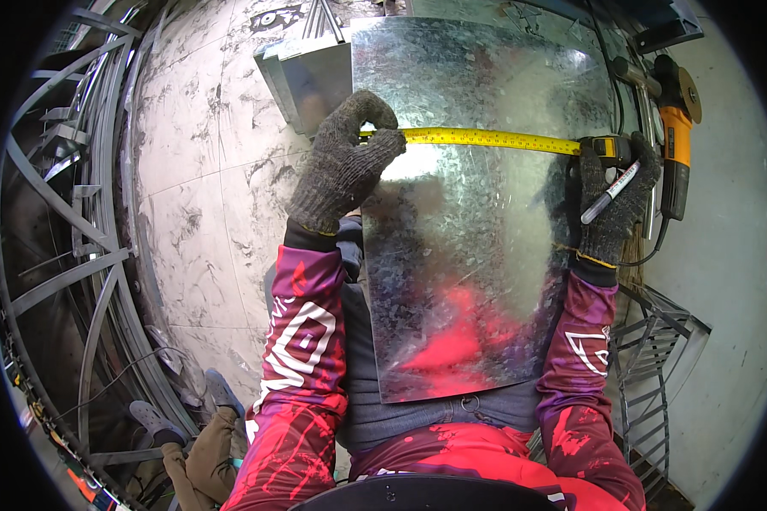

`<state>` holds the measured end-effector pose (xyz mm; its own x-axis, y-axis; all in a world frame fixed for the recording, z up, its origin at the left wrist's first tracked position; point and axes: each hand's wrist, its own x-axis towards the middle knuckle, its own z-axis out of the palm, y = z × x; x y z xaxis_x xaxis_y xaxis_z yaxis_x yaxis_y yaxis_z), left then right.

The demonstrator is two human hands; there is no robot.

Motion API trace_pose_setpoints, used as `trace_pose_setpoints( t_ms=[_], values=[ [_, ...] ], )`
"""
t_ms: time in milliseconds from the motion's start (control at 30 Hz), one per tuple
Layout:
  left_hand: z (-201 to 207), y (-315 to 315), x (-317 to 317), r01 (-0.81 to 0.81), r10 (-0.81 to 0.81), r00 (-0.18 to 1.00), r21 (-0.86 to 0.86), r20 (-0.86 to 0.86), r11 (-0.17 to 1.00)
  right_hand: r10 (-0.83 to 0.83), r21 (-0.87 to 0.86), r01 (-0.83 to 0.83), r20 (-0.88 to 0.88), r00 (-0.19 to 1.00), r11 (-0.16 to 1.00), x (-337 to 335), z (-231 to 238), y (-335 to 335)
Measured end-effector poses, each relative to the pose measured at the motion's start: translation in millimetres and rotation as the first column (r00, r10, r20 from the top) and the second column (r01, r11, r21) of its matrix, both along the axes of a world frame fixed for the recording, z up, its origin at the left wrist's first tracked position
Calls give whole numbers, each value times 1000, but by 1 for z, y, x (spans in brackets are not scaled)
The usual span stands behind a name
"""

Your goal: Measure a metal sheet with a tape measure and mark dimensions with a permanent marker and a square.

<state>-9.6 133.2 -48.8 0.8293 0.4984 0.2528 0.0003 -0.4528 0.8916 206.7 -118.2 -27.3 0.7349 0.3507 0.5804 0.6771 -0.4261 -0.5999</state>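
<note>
A shiny galvanized metal sheet (477, 230) lies before me, its near edge over my lap. The yellow blade of a tape measure (486, 138) is stretched across it from left to right. My left hand (343, 166), in a dark knitted glove, pinches the blade's end at the sheet's left edge. Gloved the same way, my right hand (615, 213) grips the tape measure's black and yellow case (607, 151) by the right edge. A white marker (607, 196) is also held in the right hand, slanting across the fingers.
An orange angle grinder (677, 128) with a cord lies right of the sheet. Flat metal pieces (311, 77) stand at its far left corner. Long metal frames (102, 196) line the left side. A black metal rack (652, 366) is at lower right. Another person's legs (200, 451) show at lower left.
</note>
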Motion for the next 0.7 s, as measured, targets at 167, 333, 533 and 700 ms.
trace_pose_setpoints(
  t_ms=[167, 333, 533, 700],
  values=[
    [6, -3, 0, -24, 20, 999, -99, -44, 995, 1, -24, 0, 29, 1000, 1000, -1, -2, 1],
    [3, -4, 2, -37, 36, 999, -121, -12, 992, -1, -50, 4, 69, 998, 999, 1, 2, 1],
    [4, -6, 1, -82, 70, 996, -252, -54, 964, -6, -106, 18, 117, 993, 994, -2, 7, 2],
    [1, -9, 4, -81, 79, 997, -245, -20, 966, -8, -105, 21, 120, 993, 994, -13, 16, 5]
  ],
)
